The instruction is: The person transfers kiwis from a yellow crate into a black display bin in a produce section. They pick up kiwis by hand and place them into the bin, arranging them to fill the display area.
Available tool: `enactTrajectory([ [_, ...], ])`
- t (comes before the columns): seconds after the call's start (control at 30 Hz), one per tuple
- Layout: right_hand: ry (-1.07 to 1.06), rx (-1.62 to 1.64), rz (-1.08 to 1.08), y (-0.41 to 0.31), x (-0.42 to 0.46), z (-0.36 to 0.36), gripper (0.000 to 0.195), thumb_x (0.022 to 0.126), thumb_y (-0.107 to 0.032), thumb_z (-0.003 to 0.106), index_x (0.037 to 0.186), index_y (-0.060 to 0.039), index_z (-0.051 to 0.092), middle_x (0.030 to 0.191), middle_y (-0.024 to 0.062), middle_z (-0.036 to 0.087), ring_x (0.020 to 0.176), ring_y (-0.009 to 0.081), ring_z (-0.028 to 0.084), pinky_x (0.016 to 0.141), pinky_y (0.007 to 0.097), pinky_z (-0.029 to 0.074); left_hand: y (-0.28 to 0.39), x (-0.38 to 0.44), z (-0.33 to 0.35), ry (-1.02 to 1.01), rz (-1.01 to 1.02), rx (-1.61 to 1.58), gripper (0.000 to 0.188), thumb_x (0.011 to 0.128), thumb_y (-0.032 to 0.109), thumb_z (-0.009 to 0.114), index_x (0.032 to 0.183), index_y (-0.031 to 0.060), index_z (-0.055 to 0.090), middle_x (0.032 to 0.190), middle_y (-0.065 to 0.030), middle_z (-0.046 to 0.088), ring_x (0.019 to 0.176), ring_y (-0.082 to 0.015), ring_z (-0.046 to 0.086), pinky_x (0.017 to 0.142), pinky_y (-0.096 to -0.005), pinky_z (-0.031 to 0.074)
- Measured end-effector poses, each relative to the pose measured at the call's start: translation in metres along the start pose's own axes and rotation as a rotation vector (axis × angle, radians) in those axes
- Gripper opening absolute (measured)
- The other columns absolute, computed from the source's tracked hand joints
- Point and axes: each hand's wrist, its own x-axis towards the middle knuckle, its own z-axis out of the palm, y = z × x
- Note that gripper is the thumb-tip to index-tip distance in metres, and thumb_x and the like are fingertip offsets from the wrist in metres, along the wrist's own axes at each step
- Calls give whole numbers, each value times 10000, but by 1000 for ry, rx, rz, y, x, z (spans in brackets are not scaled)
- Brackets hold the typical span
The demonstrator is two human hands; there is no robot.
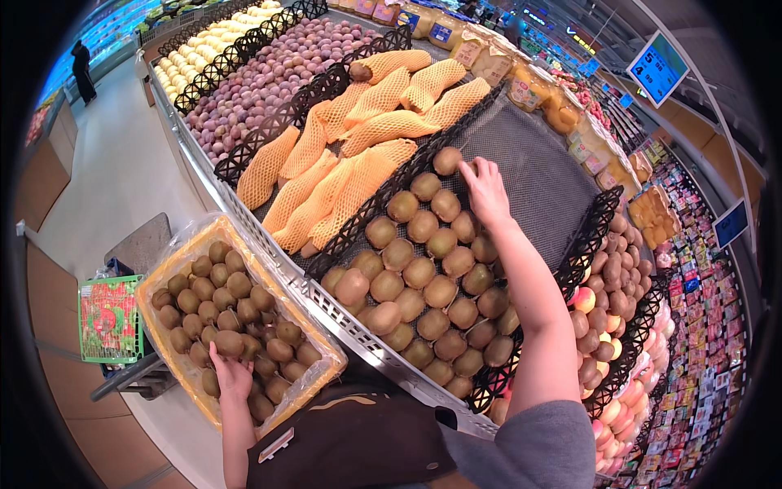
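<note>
My left hand (pixel 233 374) is in a crate (pixel 148 307) lined with clear plastic and filled with kiwifruit. Its thumb and fingers hold one kiwifruit (pixel 228 343) from below, above the others. On the sloping display, my right hand (pixel 489 194) reaches to the far end of the loose kiwifruit rows (pixel 420 272). Its fingertips are at the right side of the farthest kiwifruit (pixel 448 161); whether they grip it or only touch it cannot be seen. Dark mesh matting (pixel 519 165) lies bare beyond that hand.
Black lattice dividers (pixel 351 232) separate the kiwifruit from fruit in orange foam nets (pixel 342 192), with plums (pixel 275 85) beyond. Packed jars (pixel 489 61) line the display's back. A grey rail (pixel 366 342) runs along its front. A green crate (pixel 110 318) stands lower left; a person (pixel 82 70) is in the far aisle.
</note>
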Motion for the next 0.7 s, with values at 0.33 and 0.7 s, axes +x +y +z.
enactTrajectory([
  [0.33,-241,685,277,10,-3,-1,510,849,-201,656,1325,-126,491,1336,176,418,1242,357,452,1042,422,405,16,-40,61,-152,80,-30,728,818,720,502,1302,176,496,1285,-6,527,1169,-219,484,958,-411,354],
  [0.7,-33,324,264,-15,35,8,657,831,-358,691,1387,-116,438,1334,129,461,1234,301,436,1030,429,316,13,-64,136,-418,198,-19,570,901,628,459,1097,108,588,1011,-55,632,1005,-210,568,941,-481,401],
])
